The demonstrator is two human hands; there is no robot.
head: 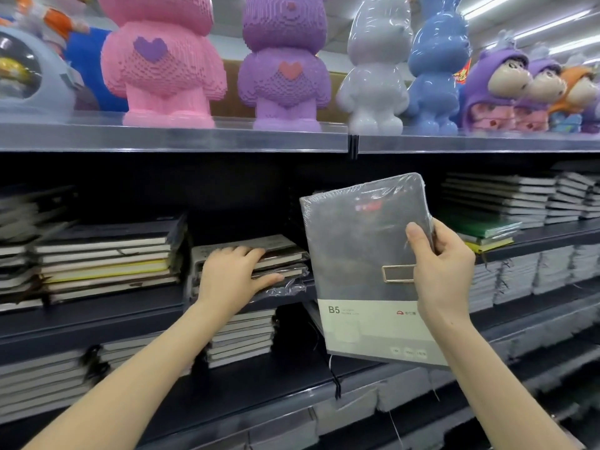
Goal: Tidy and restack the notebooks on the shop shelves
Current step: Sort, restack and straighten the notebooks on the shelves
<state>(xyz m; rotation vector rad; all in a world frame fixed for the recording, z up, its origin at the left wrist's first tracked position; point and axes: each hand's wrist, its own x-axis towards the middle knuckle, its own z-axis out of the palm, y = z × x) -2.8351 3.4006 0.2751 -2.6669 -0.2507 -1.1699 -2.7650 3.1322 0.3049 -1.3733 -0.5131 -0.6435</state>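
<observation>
Dark shop shelves point(97, 319) with flat stacks of notebooks point(107, 258), toy figures point(162, 76) along the top shelf point(162, 138)

Both arms bare, reaching fwd from near edge. L forearm runs up from lower left, wrist straight. L hand point(233, 274) lies palm-down on a stack point(282, 254), fingers curled over its top, thumb stretched right along the front. R forearm rises from lower right. R hand point(444, 274) grips a notebook point(357, 254) by its right edge, thumb on the cover, fingers behind. Hands apart, approx. level.
</observation>
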